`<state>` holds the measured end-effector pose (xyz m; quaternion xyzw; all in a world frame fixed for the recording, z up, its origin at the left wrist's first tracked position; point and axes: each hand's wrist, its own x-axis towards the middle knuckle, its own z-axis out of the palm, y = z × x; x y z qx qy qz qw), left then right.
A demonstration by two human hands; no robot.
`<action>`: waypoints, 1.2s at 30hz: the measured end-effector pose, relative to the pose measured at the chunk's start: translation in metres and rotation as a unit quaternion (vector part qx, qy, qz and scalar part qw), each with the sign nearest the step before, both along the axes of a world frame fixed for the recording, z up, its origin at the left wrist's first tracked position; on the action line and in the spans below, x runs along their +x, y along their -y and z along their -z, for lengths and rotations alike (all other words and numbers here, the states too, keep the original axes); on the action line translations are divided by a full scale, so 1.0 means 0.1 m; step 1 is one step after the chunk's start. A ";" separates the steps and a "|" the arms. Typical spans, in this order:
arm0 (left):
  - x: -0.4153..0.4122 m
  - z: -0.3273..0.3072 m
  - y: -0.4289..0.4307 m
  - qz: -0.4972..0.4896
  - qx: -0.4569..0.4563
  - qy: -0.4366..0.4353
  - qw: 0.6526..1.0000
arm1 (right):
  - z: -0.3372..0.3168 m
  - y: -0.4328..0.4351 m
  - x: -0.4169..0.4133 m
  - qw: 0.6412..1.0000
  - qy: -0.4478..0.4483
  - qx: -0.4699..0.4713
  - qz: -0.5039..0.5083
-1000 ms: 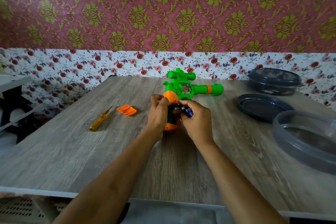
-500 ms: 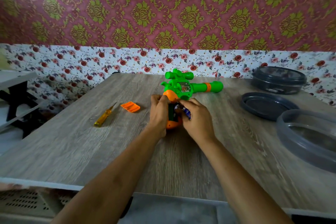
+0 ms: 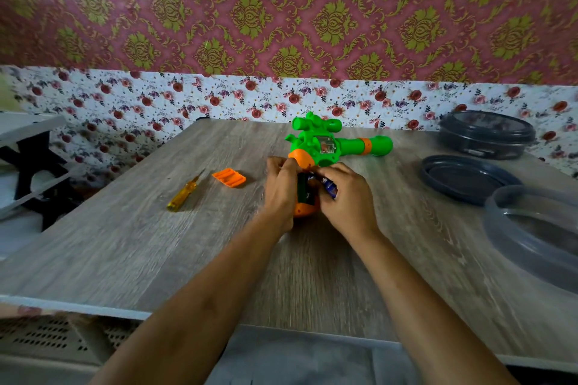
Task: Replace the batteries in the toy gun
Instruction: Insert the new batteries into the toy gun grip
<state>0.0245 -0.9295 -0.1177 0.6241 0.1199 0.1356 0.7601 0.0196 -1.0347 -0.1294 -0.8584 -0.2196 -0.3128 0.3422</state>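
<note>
The toy gun [image 3: 316,147] lies on the bench [image 3: 125,244], barrel right, grip near; the left hand [image 3: 280,189] clamps the grip. The right hand [image 3: 347,194] pinches a battery [image 3: 330,189] at the right edge of the near-far compartment [image 3: 305,192].

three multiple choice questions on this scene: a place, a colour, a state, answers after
1. The screwdriver lies: A in a bowl; B left of the orange cover; C off the table.
2. The barrel of the toy gun is: A blue; B white; C green.
3. The battery compartment is: A open; B covered; C taped.

1 B: the cover lies to its right.
2 C: green, with an orange band.
3 A: cover off; right hand holds a battery there, left hand grips the toy gun.
</note>
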 end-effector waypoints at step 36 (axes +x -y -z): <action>0.13 0.04 -0.09 0.088 -0.130 -0.046 0.987 | -0.22 0.06 -0.04 0.691 -0.399 0.590 -0.123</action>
